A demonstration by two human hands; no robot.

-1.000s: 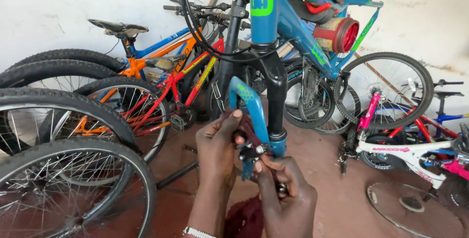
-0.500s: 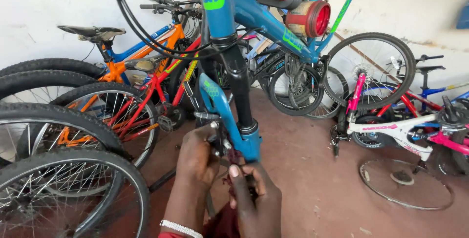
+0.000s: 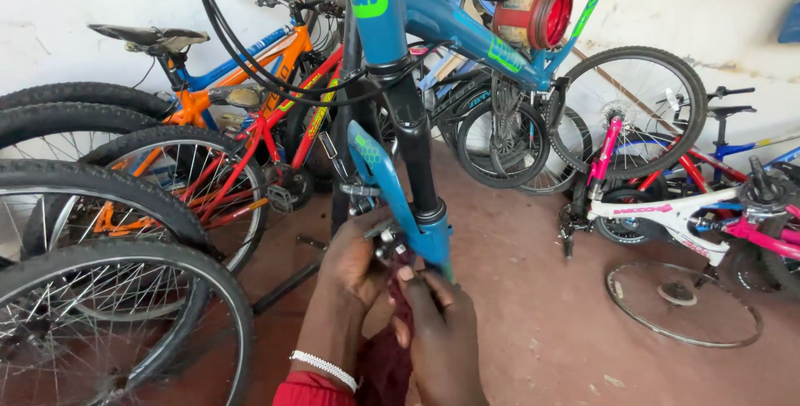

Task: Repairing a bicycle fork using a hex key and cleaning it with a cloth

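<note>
A blue bicycle frame with green markings (image 3: 392, 31) hangs upside-free in front of me, its blue front fork (image 3: 400, 198) pointing down with no wheel in it. My left hand (image 3: 354, 269) grips small metal parts (image 3: 387, 244) at the fork's lower end. My right hand (image 3: 437, 327) is closed just below the fork tip, fingers pinched against the dropout; what it holds is hidden. A dark red cloth (image 3: 387, 364) sits between my wrists. A white beaded bracelet (image 3: 323, 368) circles my left wrist.
Bicycle wheels (image 3: 108, 289) crowd the left. An orange and a red bicycle (image 3: 250, 114) lean on the white wall. A white and pink bicycle (image 3: 692, 214) stands right, with a loose rim (image 3: 683, 302) on the reddish floor. A red-capped can (image 3: 537, 14) sits on the frame.
The view has shifted so the fork sits nearer the centre. Both hands stay at the fork's lower end, my right hand now lower and more closed around the tip.
</note>
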